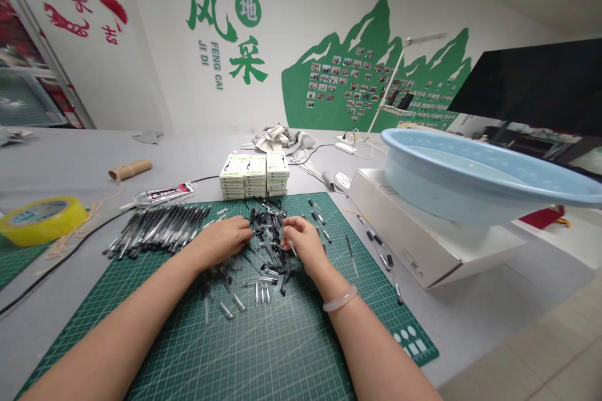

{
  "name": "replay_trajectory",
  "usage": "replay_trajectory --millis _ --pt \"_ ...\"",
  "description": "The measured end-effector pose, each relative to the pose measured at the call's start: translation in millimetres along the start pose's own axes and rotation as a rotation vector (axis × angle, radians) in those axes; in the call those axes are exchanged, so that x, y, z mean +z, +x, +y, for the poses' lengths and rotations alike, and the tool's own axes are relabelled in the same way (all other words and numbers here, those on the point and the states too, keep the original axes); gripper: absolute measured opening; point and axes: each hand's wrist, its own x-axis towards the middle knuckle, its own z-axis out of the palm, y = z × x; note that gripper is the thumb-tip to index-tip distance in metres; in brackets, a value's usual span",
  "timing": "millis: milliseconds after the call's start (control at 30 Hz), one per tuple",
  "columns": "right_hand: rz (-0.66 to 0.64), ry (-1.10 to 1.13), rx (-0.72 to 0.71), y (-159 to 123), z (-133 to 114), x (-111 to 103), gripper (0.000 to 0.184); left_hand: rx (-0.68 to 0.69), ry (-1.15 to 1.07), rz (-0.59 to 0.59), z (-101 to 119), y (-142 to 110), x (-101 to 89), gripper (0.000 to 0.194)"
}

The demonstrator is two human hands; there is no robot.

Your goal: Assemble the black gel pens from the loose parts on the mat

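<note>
My left hand [224, 237] rests at the left side of a loose pile of black and clear pen parts [270, 235]; its fingers are curled together, and what they hold, if anything, is hidden. At the pile's right side my right hand [303, 243] pinches a small clear tube-like pen part, too small to name surely. Both hands are above the green cutting mat [244, 351]. Left of them lies a dense row of clear pens with black ends [162, 229]. Short clear pen pieces [261, 292] lie nearer to me.
Small stacked boxes [254, 175] stand behind the pile. Yellow tape [42, 219], a bamboo piece [130, 169] and a black cable [79, 241] are left. A blue basin [470, 182] sits on a white box [409, 232] at right, with loose pen parts [376, 239] beside it.
</note>
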Motion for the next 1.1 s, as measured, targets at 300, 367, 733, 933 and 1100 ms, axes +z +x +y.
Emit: replay_trajectory --millis 300,367,733,933,1100 --pt "-0.184 0.087 0.067 -9.4 -3.4 6.3 0.024 0.096 0.157 0.149 2.1 -3.2 -33.9 0.016" --pt "-0.240 0.054 0.057 -10.3 -2.7 7.5 0.027 0.124 0.161 0.217 4.3 -3.2 -44.2 0.017" --pt "-0.225 -0.052 0.093 -12.2 -2.5 10.6 0.028 0.175 0.001 0.367 15.3 -1.2 -55.3 0.017" --pt "-0.165 0.009 0.113 -13.5 -3.6 13.8 0.029 -0.469 -0.495 0.619 17.4 -1.1 -51.9 0.029" --pt "-0.176 -0.040 0.027 -13.0 -0.1 16.2 0.029 -0.480 -1.302 0.192 19.1 5.1 -33.3 0.033"
